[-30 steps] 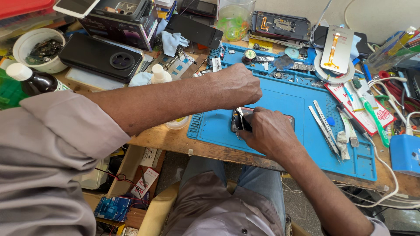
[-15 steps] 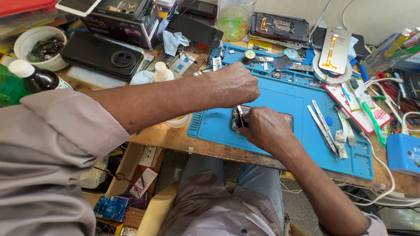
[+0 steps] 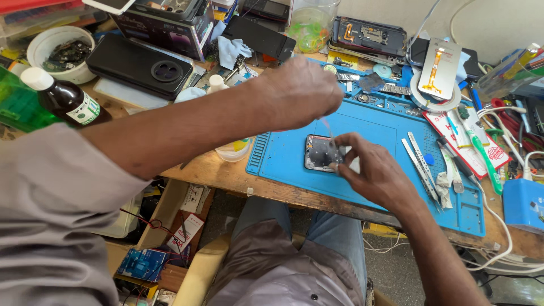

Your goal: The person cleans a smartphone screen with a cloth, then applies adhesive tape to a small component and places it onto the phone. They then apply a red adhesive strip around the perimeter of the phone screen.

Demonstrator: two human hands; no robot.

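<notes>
A small dark phone (image 3: 322,153) is seen flat on the blue mat (image 3: 374,127), steadied by the right hand (image 3: 377,173), fingers pinched at its 3 o'clock edge. The left hand (image 3: 297,90) is held above at 12 o'clock, fingers closed on a thin strip (image 3: 327,127). A white-labelled brown bottle (image 3: 65,99) stands at 9 o'clock, a red-and-white packet (image 3: 481,141) at 3 o'clock.

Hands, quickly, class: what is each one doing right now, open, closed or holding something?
Left hand: closed in a pinch on a thin clear strip above the small dark phone part.
Right hand: fingers gripping the phone part's edge on the blue mat.
</notes>
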